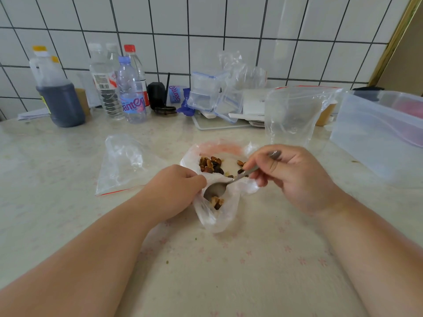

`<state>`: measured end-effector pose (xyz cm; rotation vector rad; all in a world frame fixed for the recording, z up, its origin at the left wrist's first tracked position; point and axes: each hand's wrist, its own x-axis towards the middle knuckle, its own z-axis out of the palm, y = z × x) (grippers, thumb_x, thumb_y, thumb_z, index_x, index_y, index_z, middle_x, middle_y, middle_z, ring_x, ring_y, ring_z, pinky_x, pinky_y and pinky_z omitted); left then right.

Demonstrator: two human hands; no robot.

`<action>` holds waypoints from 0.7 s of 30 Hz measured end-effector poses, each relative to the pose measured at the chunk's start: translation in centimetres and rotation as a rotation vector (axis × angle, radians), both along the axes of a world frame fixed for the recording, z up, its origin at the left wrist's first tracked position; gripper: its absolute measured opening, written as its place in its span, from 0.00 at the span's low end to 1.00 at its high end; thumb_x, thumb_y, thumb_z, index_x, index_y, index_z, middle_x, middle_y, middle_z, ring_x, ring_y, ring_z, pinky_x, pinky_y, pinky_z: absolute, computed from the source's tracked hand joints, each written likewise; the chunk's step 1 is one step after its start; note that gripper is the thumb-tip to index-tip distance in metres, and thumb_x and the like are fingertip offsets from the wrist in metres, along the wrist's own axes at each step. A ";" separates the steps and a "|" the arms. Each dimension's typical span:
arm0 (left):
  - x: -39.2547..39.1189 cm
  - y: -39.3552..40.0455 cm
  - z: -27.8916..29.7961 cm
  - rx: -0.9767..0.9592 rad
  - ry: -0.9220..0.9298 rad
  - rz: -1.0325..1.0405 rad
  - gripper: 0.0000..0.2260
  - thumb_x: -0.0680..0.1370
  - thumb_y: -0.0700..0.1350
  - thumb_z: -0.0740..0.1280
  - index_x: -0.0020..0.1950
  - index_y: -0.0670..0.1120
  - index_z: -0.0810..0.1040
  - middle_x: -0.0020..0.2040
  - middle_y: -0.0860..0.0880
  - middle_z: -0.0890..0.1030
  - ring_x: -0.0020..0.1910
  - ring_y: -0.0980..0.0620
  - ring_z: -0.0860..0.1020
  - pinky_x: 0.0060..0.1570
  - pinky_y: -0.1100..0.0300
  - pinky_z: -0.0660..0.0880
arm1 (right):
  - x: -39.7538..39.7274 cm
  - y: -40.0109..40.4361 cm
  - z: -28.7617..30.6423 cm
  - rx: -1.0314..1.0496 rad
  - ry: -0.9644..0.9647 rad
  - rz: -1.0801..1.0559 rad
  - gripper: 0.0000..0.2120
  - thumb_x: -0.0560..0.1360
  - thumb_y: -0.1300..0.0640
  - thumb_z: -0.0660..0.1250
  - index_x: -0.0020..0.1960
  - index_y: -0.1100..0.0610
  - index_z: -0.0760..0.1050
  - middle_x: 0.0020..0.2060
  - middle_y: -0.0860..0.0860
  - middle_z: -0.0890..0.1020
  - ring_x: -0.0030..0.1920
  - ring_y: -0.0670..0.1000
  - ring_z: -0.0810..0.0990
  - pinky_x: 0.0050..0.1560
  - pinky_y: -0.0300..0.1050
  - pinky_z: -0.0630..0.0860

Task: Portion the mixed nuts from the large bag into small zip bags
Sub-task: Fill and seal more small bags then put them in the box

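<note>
1. Your left hand gripped the rim of a small zip bag, fingers curled round the plastic to keep its mouth open, near the middle of the tabletop.
2. Your right hand pinched the handle of a metal spoon between thumb and fingers.
3. The spoon's long axis ran from your right hand down and leftward, its bowl sitting at the small bag's mouth, just beside your left hand's fingertips.
4. The bowl looked almost empty; a few brown nut pieces lay in the small bag just below it.
5. The large bag lay directly behind the small one, touching it, open and flattened, with a dark-and-tan cluster of mixed nuts inside.
6. The next scoop probably meant swinging the spoon back away from you, a move for your right hand.
7. Another small bag lay flat to the left, seemingly unfilled.
</note>
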<state>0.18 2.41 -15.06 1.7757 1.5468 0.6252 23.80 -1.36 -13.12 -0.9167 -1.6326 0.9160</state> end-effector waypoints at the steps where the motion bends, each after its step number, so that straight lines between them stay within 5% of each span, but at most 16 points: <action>1: 0.0 0.0 0.0 0.000 -0.005 -0.002 0.15 0.76 0.50 0.65 0.31 0.49 0.71 0.24 0.52 0.64 0.24 0.52 0.62 0.28 0.61 0.61 | 0.2 0.2 0.0 -0.011 0.101 -0.042 0.12 0.77 0.55 0.65 0.42 0.56 0.85 0.34 0.53 0.83 0.34 0.49 0.78 0.37 0.38 0.75; 5: 0.0 0.0 0.0 0.007 0.008 -0.005 0.15 0.76 0.50 0.65 0.30 0.49 0.71 0.24 0.52 0.65 0.23 0.53 0.63 0.25 0.64 0.61 | 1.0 1.4 0.2 -0.099 0.365 -0.292 0.12 0.75 0.53 0.66 0.37 0.55 0.85 0.31 0.53 0.82 0.32 0.49 0.77 0.33 0.39 0.74; 10: 0.0 0.1 -0.1 0.011 0.012 -0.005 0.16 0.76 0.50 0.65 0.30 0.49 0.71 0.23 0.53 0.65 0.22 0.54 0.63 0.24 0.65 0.62 | 1.6 2.4 -1.0 -0.173 0.133 -0.578 0.11 0.73 0.51 0.65 0.40 0.50 0.85 0.35 0.51 0.85 0.34 0.47 0.81 0.39 0.43 0.76; 17: 0.0 -0.1 0.0 0.021 0.014 -0.012 0.16 0.76 0.51 0.65 0.30 0.50 0.71 0.26 0.52 0.65 0.24 0.52 0.63 0.31 0.59 0.62 | 0.8 2.4 -1.7 -0.302 0.047 -0.444 0.11 0.82 0.58 0.63 0.48 0.55 0.84 0.41 0.53 0.87 0.36 0.47 0.82 0.38 0.42 0.75; 21: 0.1 -0.1 0.0 0.014 0.007 -0.004 0.16 0.76 0.51 0.65 0.29 0.50 0.71 0.24 0.53 0.65 0.22 0.53 0.63 0.30 0.60 0.63 | 1.1 2.3 -1.2 -0.343 0.098 -0.436 0.12 0.82 0.58 0.62 0.47 0.59 0.83 0.35 0.52 0.85 0.33 0.48 0.81 0.36 0.41 0.74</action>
